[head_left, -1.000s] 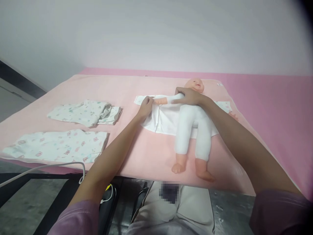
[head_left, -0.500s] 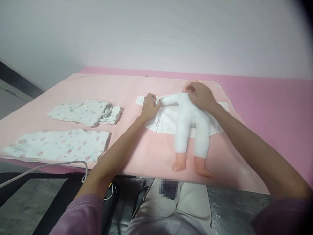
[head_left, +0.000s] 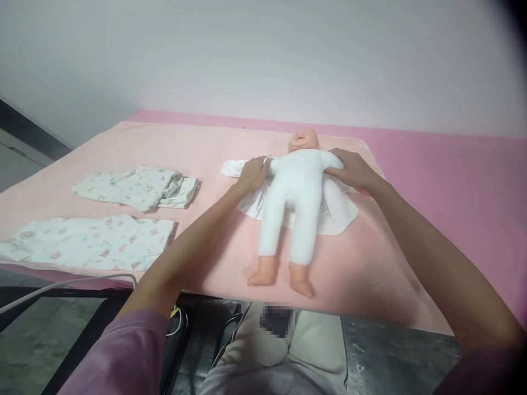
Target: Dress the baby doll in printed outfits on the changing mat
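A baby doll (head_left: 294, 181) with a white cloth body lies on its back, legs toward me. Beneath it spreads a white baby shirt (head_left: 340, 214), one sleeve reaching out to the left. My left hand (head_left: 254, 173) is closed on the shirt at that sleeve, where the end of the doll's arm disappears from sight. On the other side, my right hand (head_left: 352, 169) grips the doll's other arm near its end, thumb in front. The fingers behind that arm are partly hidden.
Two printed baby garments, one folded (head_left: 138, 188) and one laid flat (head_left: 90, 241), lie at the left on the pink padded table (head_left: 214, 247). A white cable (head_left: 82, 280) crosses the near left edge. A wall (head_left: 263, 66) rises behind.
The doll has shifted left over the shirt and its head now shows. My right hand has moved from near its head to its arm. My left hand stays at the sleeve.
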A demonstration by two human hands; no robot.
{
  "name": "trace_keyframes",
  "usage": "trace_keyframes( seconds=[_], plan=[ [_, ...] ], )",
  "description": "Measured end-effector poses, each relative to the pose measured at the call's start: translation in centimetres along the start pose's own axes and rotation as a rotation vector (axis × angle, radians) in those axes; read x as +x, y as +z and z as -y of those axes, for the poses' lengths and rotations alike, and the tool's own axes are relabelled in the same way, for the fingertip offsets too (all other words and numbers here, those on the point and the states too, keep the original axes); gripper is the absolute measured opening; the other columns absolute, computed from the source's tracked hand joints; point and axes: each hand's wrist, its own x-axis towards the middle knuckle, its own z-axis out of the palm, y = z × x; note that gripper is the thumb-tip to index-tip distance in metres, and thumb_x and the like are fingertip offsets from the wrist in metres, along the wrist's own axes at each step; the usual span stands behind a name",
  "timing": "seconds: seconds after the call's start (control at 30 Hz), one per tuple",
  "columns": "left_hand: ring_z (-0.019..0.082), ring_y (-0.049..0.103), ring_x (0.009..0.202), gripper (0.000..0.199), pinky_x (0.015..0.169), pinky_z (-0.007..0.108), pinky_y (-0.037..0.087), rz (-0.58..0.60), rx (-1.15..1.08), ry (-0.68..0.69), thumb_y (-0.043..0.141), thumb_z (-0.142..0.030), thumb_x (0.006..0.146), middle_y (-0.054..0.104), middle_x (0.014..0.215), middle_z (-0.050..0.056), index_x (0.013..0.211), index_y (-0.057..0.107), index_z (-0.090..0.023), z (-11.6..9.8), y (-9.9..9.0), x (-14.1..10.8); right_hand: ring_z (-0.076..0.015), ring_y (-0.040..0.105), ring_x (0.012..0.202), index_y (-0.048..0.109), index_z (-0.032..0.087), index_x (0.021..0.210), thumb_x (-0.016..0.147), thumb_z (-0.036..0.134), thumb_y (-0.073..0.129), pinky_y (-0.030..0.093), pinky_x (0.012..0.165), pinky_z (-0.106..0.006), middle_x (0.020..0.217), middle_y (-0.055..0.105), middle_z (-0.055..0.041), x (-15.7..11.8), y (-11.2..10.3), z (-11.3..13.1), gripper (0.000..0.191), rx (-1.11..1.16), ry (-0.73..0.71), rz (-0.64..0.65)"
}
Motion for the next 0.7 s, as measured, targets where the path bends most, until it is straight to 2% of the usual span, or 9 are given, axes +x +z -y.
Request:
trace_keyframes(
  seconds=[0.1,0.17,0.33,0.4,0.47,0.53,0.57,0.63,0.7],
  plan=[
    [0.034,0.071,0.128,0.071,0.119,0.05,0.05,-0.003,-0.013,-0.014,0.018,-0.06,0.118,0.08,0.137,0.015,0.131,0.077,-0.022,0.1,-0.4,0.4,-0.0416,0.072,0.116,0.078,0.024,0.123,0.095,0.057,0.071,0.057,0.097,-0.051,0.132,0.081,-0.0114,1.1,0.7,2.3,0.044,0.033,-0.007,0.022],
    [0.034,0.071,0.128,0.071,0.119,0.05,0.048,0.001,-0.028,-0.016,0.02,-0.064,0.117,0.079,0.138,0.014,0.131,0.077,-0.023,0.3,-0.4,0.5,-0.0405,0.072,0.112,0.078,0.024,0.121,0.094,0.053,0.072,0.057,0.092,-0.049,0.13,0.081,-0.0115,1.5,1.0,2.8,0.041,0.034,0.015,0.041],
    [0.04,0.062,0.145,0.072,0.131,0.059,0.033,0.06,-0.056,-0.039,0.029,-0.073,0.112,0.072,0.154,0.014,0.15,0.07,-0.027,0.8,-0.2,0.7,-0.0382,0.071,0.109,0.074,0.025,0.132,0.089,0.05,0.078,0.055,0.086,-0.045,0.131,0.079,-0.0117,0.9,1.2,1.5,0.051,0.014,0.111,0.075],
    [0.042,0.058,0.15,0.074,0.132,0.061,0.029,0.103,-0.081,-0.07,0.03,-0.076,0.11,0.071,0.156,0.016,0.148,0.071,-0.027,0.9,-0.2,0.9,-0.0399,0.068,0.116,0.072,0.024,0.135,0.087,0.054,0.08,0.055,0.093,-0.048,0.134,0.076,-0.0138,-0.1,1.6,0.9,0.056,-0.035,0.131,0.019],
    [0.043,0.053,0.157,0.075,0.136,0.062,0.023,0.124,-0.116,-0.095,0.032,-0.078,0.108,0.068,0.16,0.017,0.147,0.071,-0.026,0.9,-0.4,1.1,-0.0445,0.062,0.127,0.069,0.022,0.134,0.09,0.057,0.079,0.052,0.103,-0.056,0.139,0.071,-0.0186,-1.6,2.6,0.9,0.057,-0.139,0.141,-0.141],
    [0.041,0.048,0.163,0.075,0.14,0.062,0.015,0.134,-0.15,-0.103,0.035,-0.079,0.107,0.063,0.166,0.016,0.149,0.068,-0.026,0.9,-0.6,1.2,-0.0484,0.055,0.134,0.066,0.021,0.131,0.096,0.057,0.072,0.047,0.11,-0.062,0.141,0.066,-0.0228,-3.6,3.9,1.3,0.051,-0.247,0.136,-0.304],
    [0.04,0.047,0.165,0.075,0.141,0.062,0.012,0.139,-0.164,-0.107,0.037,-0.078,0.107,0.062,0.168,0.017,0.151,0.066,-0.025,0.9,-0.8,1.2,-0.0485,0.054,0.133,0.065,0.021,0.127,0.099,0.055,0.068,0.046,0.11,-0.063,0.137,0.066,-0.0231,-4.5,4.7,1.6,0.043,-0.274,0.122,-0.329],
    [0.04,0.05,0.163,0.075,0.141,0.063,0.012,0.146,-0.191,-0.132,0.044,-0.078,0.106,0.062,0.167,0.019,0.156,0.062,-0.025,0.6,-1.4,1.2,-0.0447,0.059,0.121,0.063,0.024,0.115,0.102,0.046,0.061,0.048,0.105,-0.06,0.122,0.069,-0.02,-6.2,6.2,2.2,0.025,-0.262,0.067,-0.25],
    [0.041,0.053,0.16,0.079,0.14,0.063,0.018,0.127,-0.209,-0.16,0.055,-0.077,0.103,0.059,0.169,0.02,0.162,0.056,-0.025,-0.2,-1.9,1.2,-0.0398,0.061,0.106,0.059,0.025,0.103,0.1,0.037,0.059,0.05,0.097,-0.055,0.107,0.069,-0.0158,-7.2,7.4,2.5,0.012,-0.202,0.013,-0.14]
  ],
)
